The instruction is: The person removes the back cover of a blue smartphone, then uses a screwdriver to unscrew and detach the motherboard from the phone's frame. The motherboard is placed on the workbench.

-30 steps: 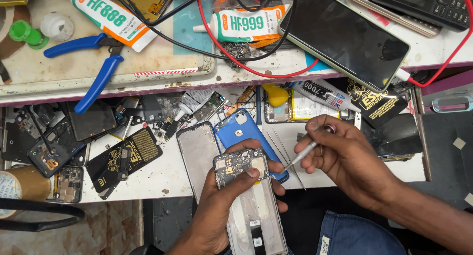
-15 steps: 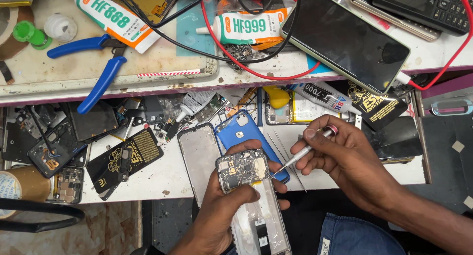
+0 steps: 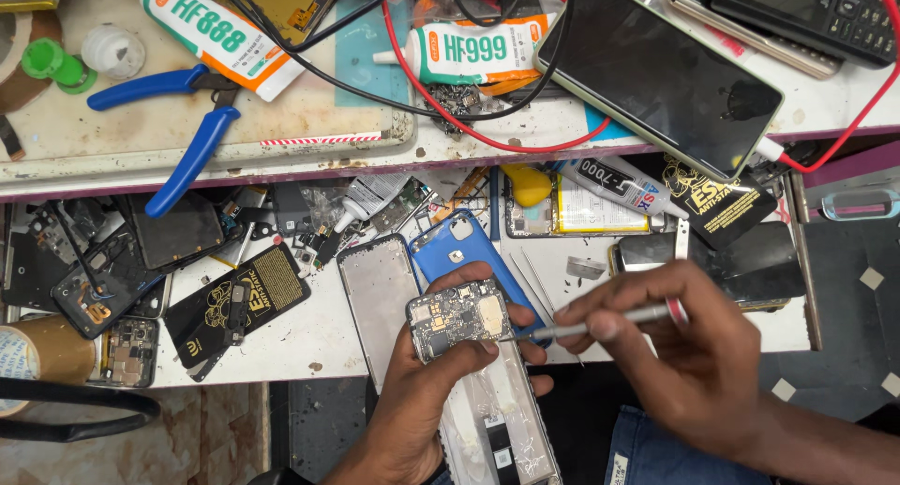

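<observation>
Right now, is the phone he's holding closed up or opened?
Opened. The back-less grey phone in the left hand shows its bare circuit board, which the silver screwdriver in the right hand touches.

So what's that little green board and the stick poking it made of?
The circuit board in the left hand looks like dark resin board with shiny metal shields. The screwdriver in the right hand looks like bright steel, judging by its silvery shine.

left hand (image 3: 412, 401) gripping opened phone (image 3: 469, 354) | right hand (image 3: 684, 354) pressing screwdriver (image 3: 600, 324) tip against its circuit board | blue pliers (image 3: 178, 119) lying on shelf above
</observation>
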